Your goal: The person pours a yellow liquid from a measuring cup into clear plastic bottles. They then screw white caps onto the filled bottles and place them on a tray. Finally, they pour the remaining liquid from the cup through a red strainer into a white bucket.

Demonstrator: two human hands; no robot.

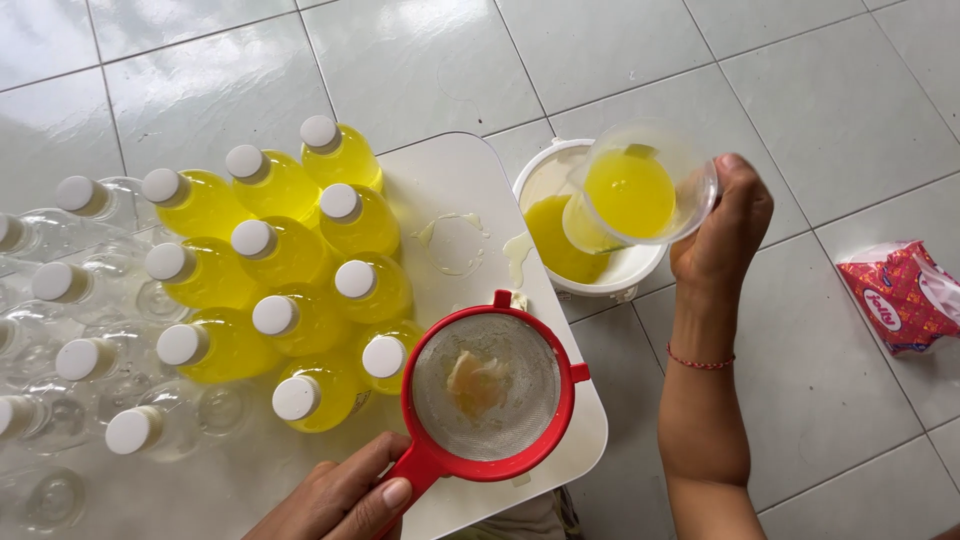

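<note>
My left hand point(340, 500) grips the handle of a red-rimmed mesh strainer point(487, 390) with a bit of pale pulp in it, held over a bottle at the white table's near right corner. My right hand point(725, 225) holds a clear plastic cup point(640, 190) with yellow liquid, tilted above a white bucket point(590, 275) that also holds yellow liquid. Several white-capped bottles filled with yellow liquid point(270, 250) stand on the white table point(460, 190).
Several empty clear bottles with white caps point(70, 330) crowd the table's left side. A small spill point(455, 240) wets the table top. A red and white packet point(900, 295) lies on the tiled floor at right.
</note>
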